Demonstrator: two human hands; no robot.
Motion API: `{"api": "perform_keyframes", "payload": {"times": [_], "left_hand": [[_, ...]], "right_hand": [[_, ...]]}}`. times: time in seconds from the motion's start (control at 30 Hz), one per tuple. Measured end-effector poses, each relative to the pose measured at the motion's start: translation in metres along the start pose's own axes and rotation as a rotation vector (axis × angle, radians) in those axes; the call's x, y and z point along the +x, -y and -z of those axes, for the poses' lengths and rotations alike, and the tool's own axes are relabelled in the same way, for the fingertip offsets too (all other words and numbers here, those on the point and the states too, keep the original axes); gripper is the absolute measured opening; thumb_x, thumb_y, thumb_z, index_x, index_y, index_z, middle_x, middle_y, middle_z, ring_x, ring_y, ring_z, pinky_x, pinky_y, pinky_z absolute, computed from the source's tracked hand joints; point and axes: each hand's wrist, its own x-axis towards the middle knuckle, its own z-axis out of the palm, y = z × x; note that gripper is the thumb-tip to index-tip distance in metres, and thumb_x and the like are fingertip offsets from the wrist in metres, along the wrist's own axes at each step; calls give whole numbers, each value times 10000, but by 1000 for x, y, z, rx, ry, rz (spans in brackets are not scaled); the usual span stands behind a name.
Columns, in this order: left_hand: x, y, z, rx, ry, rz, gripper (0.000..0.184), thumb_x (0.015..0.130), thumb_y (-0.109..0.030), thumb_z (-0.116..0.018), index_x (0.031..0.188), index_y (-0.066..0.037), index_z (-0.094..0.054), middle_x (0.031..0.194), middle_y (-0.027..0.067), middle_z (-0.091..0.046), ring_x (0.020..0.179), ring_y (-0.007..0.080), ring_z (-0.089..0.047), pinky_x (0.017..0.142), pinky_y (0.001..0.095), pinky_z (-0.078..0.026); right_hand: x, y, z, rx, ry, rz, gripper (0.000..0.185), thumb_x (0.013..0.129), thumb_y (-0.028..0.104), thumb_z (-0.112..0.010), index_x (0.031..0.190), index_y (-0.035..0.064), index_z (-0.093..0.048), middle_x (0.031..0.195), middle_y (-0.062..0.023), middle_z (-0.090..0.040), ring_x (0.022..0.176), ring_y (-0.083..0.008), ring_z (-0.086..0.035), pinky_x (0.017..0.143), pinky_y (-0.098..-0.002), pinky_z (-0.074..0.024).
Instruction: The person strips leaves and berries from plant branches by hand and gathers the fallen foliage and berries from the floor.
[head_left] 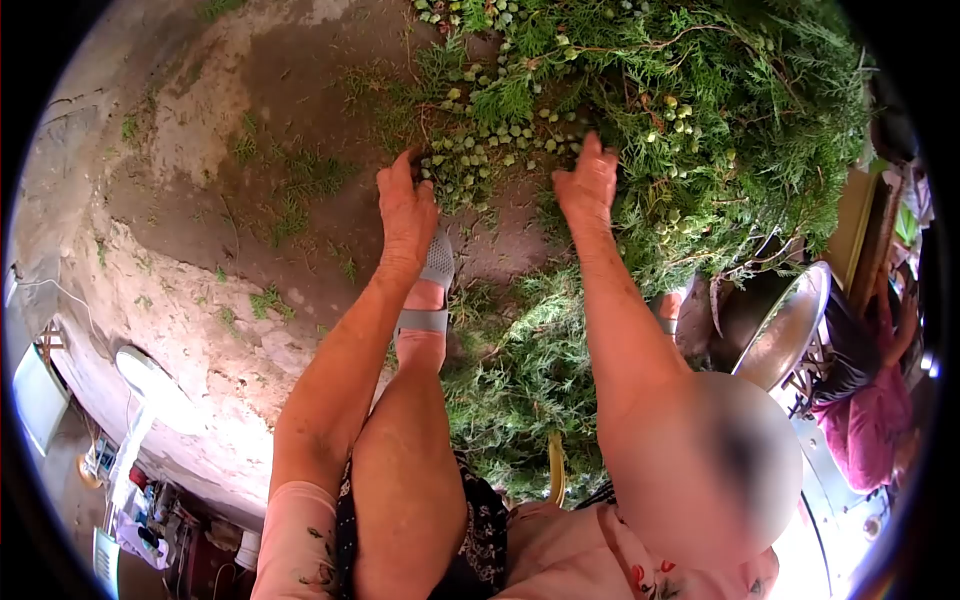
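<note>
Small pale-green conifer cones (485, 150) lie loose in a patch on the brown ground. My left hand (407, 208) is at the left edge of this patch, thumb and fingers apart, with nothing visible in it. On the other side, my right hand (588, 185) is beside the cones and touches the edge of the leafy branches (750, 130). Its thumb is apart from the fingers, and I see nothing held; the fingertips are slightly blurred. More cones (678, 115) hang among the green sprays.
A grey sandal (438, 262) is on my foot just below the left hand. More cut greenery (530, 390) lies between my legs. A metal basin (790, 325) stands at the right, near a person in pink clothing (868, 425). A white fan-like object (160, 385) is at the left.
</note>
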Motion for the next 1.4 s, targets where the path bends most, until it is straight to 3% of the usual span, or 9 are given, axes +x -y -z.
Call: {"api": "perform_keyframes", "payload": {"times": [0.13, 0.37, 0.5, 0.63, 0.9, 1.03, 1.1, 1.2, 1.4], "left_hand": [[-6, -3, -1, 29, -17, 14, 502, 762, -13, -590, 1233, -35, -416, 1075, 188, -427, 985, 347, -476, 850, 380, -407], [-18, -30, -8, 270, 51, -86, 981, 557, -88, -808, 1352, -63, -233, 1272, 194, -304, 1118, 388, -389, 895, 391, -416], [-17, -38, -6, 457, 150, -114, 1023, 551, -65, -805, 1371, -75, -194, 1312, 210, -264, 1115, 402, -388, 873, 400, -435], [-11, -31, -7, 472, 131, -170, 1004, 578, -66, -791, 1371, -52, -176, 1327, 221, -243, 1118, 396, -391, 836, 400, -457], [13, -49, 2, 511, 112, -39, 989, 573, -80, -797, 1359, -31, -199, 1310, 201, -290, 1164, 382, -368, 912, 393, -408], [14, -44, 0, 529, 124, -59, 1011, 552, -87, -808, 1362, -55, -205, 1301, 195, -298, 1146, 374, -383, 907, 389, -415], [16, -46, 1, 535, 114, -89, 1021, 542, -87, -812, 1364, -67, -207, 1298, 193, -299, 1139, 369, -388, 903, 388, -420], [22, -56, 6, 556, 146, -76, 1036, 531, -82, -815, 1369, -87, -207, 1291, 184, -305, 1137, 359, -393, 882, 393, -440], [20, -47, 11, 620, 233, -185, 1078, 505, -80, -826, 1381, -131, -200, 1294, 162, -308, 1141, 350, -403, 854, 402, -465]], "right_hand": [[-34, 26, -4, 138, 79, 304, 735, 662, -19, -692, 1302, 107, -355, 1240, -187, -371, 1035, -368, -509, 865, -383, -461], [6, 11, 9, -103, -76, 194, 665, 668, -47, -584, 1285, 84, -372, 1154, -179, -424, 993, -364, -511, 818, -409, -464], [-14, 28, -10, 74, -10, 619, 520, 666, -85, -522, 1171, 9, -443, 1079, -221, -454, 935, -410, -479, 817, -440, -427], [26, 27, -5, -70, -152, 499, 515, 677, -64, -576, 1173, 24, -471, 1106, -171, -458, 950, -342, -514, 736, -388, -499], [64, 75, -6, -164, -144, 461, 601, 678, -42, -565, 1236, 159, -466, 1273, -115, -404, 1037, -387, -450, 835, -424, -446], [55, 95, -7, -280, -104, 637, 633, 666, -28, -590, 1244, 192, -452, 1285, -84, -400, 1053, -367, -441, 858, -428, -437], [35, 111, -1, -365, 155, 711, 621, 656, -26, -606, 1222, 189, -469, 1253, -80, -420, 1052, -354, -444, 845, -451, -431], [3, 103, -9, -350, 167, 862, 480, 702, 21, -604, 1148, 179, -526, 1167, -50, -467, 1065, -299, -451, 814, -438, -424], [-14, 55, 8, -163, 132, 923, 606, 644, -83, -598, 1192, 157, -505, 1229, -94, -433, 1085, -315, -452, 873, -405, -441]]}}
